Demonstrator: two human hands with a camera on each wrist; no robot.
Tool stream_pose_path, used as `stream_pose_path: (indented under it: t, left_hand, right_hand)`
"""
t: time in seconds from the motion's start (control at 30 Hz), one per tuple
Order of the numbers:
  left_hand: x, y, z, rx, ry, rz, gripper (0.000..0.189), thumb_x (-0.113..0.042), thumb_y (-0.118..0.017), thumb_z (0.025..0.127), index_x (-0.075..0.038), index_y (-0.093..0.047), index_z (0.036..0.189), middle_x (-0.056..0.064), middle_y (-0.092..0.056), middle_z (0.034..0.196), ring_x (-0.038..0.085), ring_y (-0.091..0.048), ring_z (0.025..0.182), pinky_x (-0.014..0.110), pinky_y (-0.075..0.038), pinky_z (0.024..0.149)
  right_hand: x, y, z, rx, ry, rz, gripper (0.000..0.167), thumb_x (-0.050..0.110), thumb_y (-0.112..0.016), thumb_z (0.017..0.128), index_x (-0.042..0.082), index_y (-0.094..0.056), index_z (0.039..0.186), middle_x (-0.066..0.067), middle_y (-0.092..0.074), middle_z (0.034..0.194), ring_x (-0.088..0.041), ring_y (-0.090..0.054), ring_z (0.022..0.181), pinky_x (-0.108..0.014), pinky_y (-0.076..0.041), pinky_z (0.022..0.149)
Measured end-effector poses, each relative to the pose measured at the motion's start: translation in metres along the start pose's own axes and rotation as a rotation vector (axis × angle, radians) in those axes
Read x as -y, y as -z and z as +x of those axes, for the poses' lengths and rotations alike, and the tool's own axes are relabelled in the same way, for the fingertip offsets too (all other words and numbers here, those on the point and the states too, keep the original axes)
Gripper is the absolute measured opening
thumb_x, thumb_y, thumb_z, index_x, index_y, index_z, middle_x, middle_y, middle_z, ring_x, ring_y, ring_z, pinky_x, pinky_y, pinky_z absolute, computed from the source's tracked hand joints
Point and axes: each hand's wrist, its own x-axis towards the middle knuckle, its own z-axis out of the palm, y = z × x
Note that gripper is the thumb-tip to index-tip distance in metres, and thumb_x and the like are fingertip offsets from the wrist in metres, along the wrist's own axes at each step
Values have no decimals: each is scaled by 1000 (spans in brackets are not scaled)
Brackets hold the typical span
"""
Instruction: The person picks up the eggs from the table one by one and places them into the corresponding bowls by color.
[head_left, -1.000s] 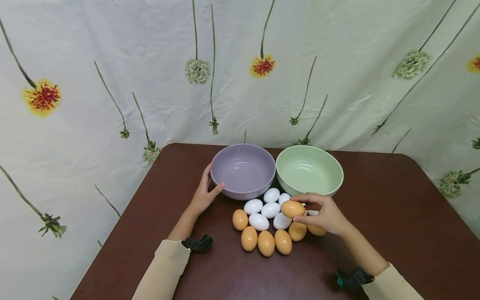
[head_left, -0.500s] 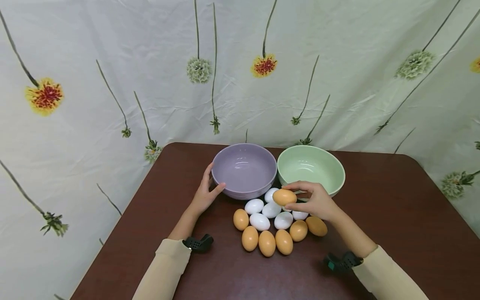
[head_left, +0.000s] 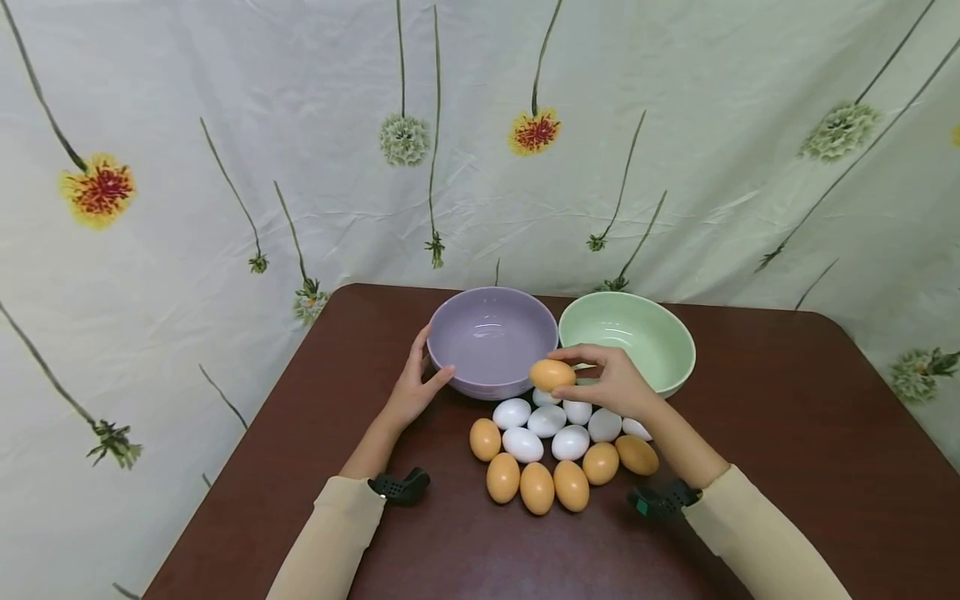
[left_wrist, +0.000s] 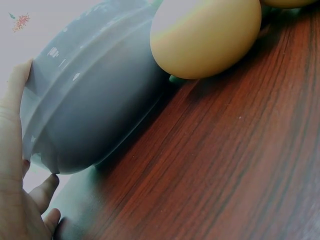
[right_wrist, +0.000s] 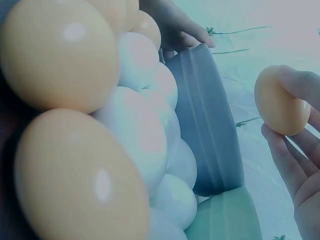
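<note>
Head view: the right hand [head_left: 611,383] pinches a brown egg [head_left: 552,375] between thumb and fingertips, its grip only as wide as the egg. That egg is raised off the surface [head_left: 787,417], near the purple bowl's [head_left: 491,333] right front rim; how far it stands from the rim is hard to judge. The left hand [head_left: 412,387] has its grip spread wide against that bowl's outer left side. The green bowl [head_left: 637,325] stands touching the purple one. White eggs [head_left: 547,422] lie clustered in front, bordered by six more brown eggs [head_left: 537,488].
</note>
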Motion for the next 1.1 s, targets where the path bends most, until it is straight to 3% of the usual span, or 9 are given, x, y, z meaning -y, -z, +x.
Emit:
stream_pose_path:
  t: [0.4, 0.5, 0.57, 0.8, 0.93, 1.1]
  left_hand:
    - [0, -4, -2, -28, -40, 8, 81, -13, -63, 94, -16, -11, 157, 15, -12, 160, 43, -29, 139, 55, -23, 112]
    - [-1, -3, -2, -20, -24, 14, 82, -14, -63, 95, -16, -10, 157, 14, -11, 161, 41, -29, 140, 54, -23, 112]
    - [-5, -2, -3, -13, -8, 9, 82, -12, -63, 94, -14, -9, 157, 15, -10, 161, 42, -28, 140, 54, -23, 112]
    - [-38, 1, -12, 14, 0, 21, 80, -7, -61, 94, -1, -8, 155, 25, -10, 158, 47, -28, 138, 56, -25, 111]
    - [-42, -1, -13, 14, 0, 6, 80, -5, -59, 94, -1, -8, 155, 25, -9, 159, 47, -26, 139, 56, -24, 111]
    - [-38, 0, -13, 14, 7, -18, 80, -7, -59, 94, -4, -8, 156, 24, -7, 159, 48, -24, 139, 58, -22, 111]
  right_hand:
    - [-4, -5, 27, -7, -65, 5, 43, 10, -82, 79, 2, -69, 119, -9, -68, 112, -21, -64, 101, -34, -53, 86]
    - [-4, -7, 32, -11, -77, 20, 44, 10, -83, 78, 2, -69, 119, -9, -68, 111, -22, -63, 100, -33, -54, 85]
    - [-3, -10, 36, -12, -79, 36, 44, 10, -82, 78, 1, -68, 119, -10, -68, 111, -24, -63, 100, -32, -54, 84]
    - [-5, -22, 52, -12, -86, 84, 45, 4, -82, 78, -3, -67, 119, -15, -67, 111, -31, -63, 101, -35, -54, 84]
    - [-8, -28, 61, -11, -61, 63, 46, 0, -81, 76, -7, -66, 119, -21, -67, 112, -34, -63, 102, -45, -53, 87]
    - [-12, -36, 71, -14, -33, 25, 44, 2, -82, 76, -6, -67, 117, -20, -68, 110, -32, -65, 101, -44, -54, 84]
